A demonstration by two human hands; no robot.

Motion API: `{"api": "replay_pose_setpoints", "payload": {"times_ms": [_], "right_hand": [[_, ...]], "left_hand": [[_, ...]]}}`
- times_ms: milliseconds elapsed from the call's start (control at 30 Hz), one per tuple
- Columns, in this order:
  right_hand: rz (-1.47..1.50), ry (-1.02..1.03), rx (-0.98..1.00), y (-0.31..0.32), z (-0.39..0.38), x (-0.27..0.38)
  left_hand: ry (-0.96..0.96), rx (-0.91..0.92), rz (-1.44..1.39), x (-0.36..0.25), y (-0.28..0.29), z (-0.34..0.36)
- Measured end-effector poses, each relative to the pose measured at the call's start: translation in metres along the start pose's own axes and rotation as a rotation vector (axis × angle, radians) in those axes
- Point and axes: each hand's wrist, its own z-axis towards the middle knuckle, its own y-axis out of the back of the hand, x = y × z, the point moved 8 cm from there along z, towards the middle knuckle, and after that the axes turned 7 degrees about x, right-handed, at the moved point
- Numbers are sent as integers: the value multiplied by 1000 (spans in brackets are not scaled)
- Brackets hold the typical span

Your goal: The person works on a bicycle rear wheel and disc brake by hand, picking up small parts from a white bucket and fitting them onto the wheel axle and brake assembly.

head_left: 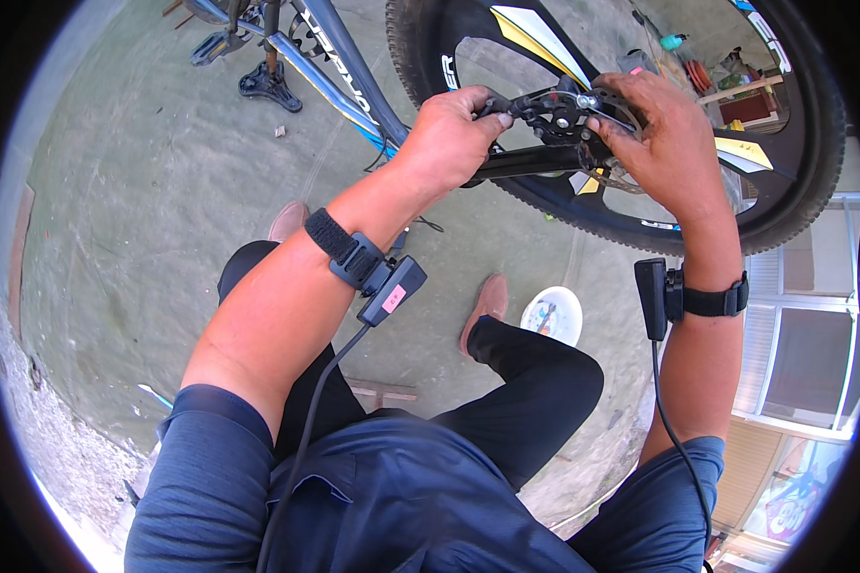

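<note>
A bicycle's black rear derailleur (562,116) sits by the hub of the wheel (526,186), between my two hands. My left hand (449,138) is closed in a pinch, thumb against forefinger, on a small black part at the derailleur's left end; exactly which part is hidden by the fingers. My right hand (664,138) grips the derailleur's right side, its thumb near a silver bolt and its fingers curled over the top. Just below runs a black frame tube (530,162). The wheel has wide black spokes with yellow and white panels.
The blue bicycle frame (344,72) extends to the upper left, with a black pedal (269,88). A white bowl (554,315) holding small items stands on the floor by my foot. Strapped to my forearms are cabled black devices (392,291). Windows (812,344) stand at right.
</note>
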Motion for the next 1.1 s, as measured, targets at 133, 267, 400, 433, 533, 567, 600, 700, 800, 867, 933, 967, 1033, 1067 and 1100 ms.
{"api": "replay_pose_setpoints", "payload": {"times_ms": [133,267,400,433,533,567,600,700,800,867,933,967,1033,1067,1100], "right_hand": [[6,5,-15,1,0,1],[19,-2,-11,0,-1,-1],[18,-6,-27,3,-3,-1],[45,-12,-35,4,-4,-1],[118,-69,-69,7,-12,-6],[144,-89,-84,7,-15,-9],[151,-100,-102,8,-18,-10],[144,-147,-184,15,-29,-13],[135,-219,-367,23,-52,-15],[182,-278,-539,26,-77,-17],[330,-420,-711,15,-109,-25],[479,-486,-786,1,-129,-34],[759,-635,-782,-45,-155,-47],[885,-715,-704,-71,-161,-51],[933,-760,-622,-92,-163,-50]], "left_hand": [[-8,-11,31,-3,1,-2],[-16,3,95,-7,2,-3],[-79,-23,156,-14,5,-6],[-130,-53,147,-15,6,-6],[-198,-86,189,-20,7,-7],[-207,-94,217,-21,8,-7],[-216,-92,230,-22,9,-7],[-223,-78,233,-24,8,-7],[-184,-54,188,-26,7,-8],[-153,-34,167,-27,4,-9],[-242,-57,185,-30,6,-10],[-290,-62,193,-33,5,-10],[-223,-45,154,-31,5,-9],[-190,-39,135,-30,5,-10],[-200,-34,128,-32,5,-9]]}}
